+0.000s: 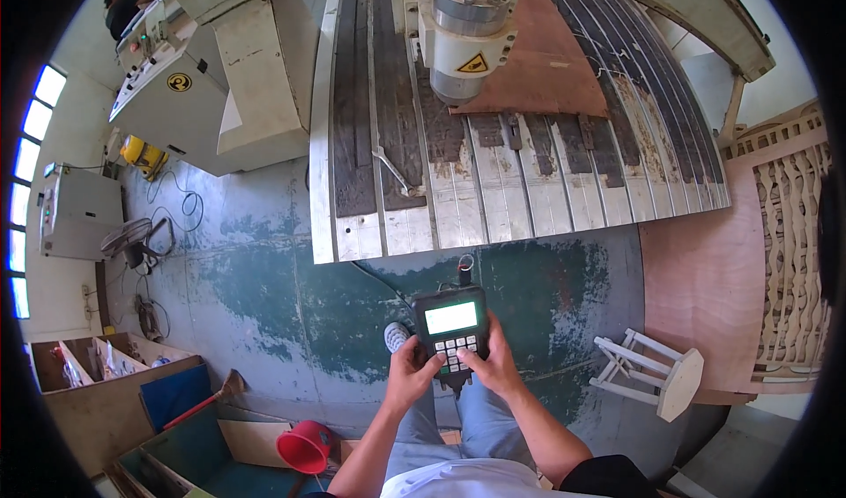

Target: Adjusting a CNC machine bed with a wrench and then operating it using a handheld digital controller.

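Observation:
Both hands hold a black handheld controller (451, 326) with a lit pale-green screen and a keypad, its cable running up toward the machine. My left hand (411, 375) grips its lower left, thumb on the keys. My right hand (496, 364) wraps its lower right side. Ahead stands a large router table (493, 207) with slotted metal rails. A brown wooden sheet (551, 66) lies on the table's far part. The silver spindle head (465, 35) hangs over the sheet's near edge.
A white wooden stool (656, 373) lies tipped at the right. Carved wooden panels (789, 260) and a plywood sheet (705, 278) lean at the right. A red bucket (306, 447), broom and cardboard boxes (97, 383) sit at lower left. A grey cabinet (211, 84) stands left; a person stands at the far top left.

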`<state>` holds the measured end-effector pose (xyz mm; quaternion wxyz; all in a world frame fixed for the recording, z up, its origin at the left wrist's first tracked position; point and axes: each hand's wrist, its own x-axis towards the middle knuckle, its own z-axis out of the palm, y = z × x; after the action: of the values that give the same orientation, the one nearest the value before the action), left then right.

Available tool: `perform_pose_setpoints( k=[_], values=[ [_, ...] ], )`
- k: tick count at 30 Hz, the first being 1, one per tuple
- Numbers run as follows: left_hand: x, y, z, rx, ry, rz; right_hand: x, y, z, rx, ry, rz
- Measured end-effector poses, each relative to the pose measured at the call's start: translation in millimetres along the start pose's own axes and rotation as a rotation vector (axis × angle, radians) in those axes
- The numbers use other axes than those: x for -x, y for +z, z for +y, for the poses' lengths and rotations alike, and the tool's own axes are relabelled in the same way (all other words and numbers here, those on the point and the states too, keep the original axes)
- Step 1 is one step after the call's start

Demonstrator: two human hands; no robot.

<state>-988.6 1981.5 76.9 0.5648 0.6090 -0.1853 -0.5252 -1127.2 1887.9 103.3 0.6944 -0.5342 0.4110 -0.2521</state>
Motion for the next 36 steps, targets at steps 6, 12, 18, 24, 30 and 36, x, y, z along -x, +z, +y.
perform_pose_setpoints(
  k=[6,12,18,24,30,36],
  values=[
    [-9,8,-4,-0.017,0.032,-0.024,-1,-13,4,-0.019,-0.037,0.010],
    [-10,34,5,-0.095,0.067,0.065,-10,-31,7,-0.087,-0.013,-0.032],
    [-10,39,-33,-0.064,0.026,0.095,-25,-50,19,-0.010,-0.060,-0.168],
    [-1,60,-37,0.131,0.058,0.189,-25,-64,38,0.011,-0.051,-0.241],
    [6,72,-41,0.170,0.059,0.181,-19,-78,43,0.024,-0.056,-0.261],
    [7,79,-48,0.146,0.050,0.185,-16,-83,41,-0.025,-0.044,-0.244]
  ],
)
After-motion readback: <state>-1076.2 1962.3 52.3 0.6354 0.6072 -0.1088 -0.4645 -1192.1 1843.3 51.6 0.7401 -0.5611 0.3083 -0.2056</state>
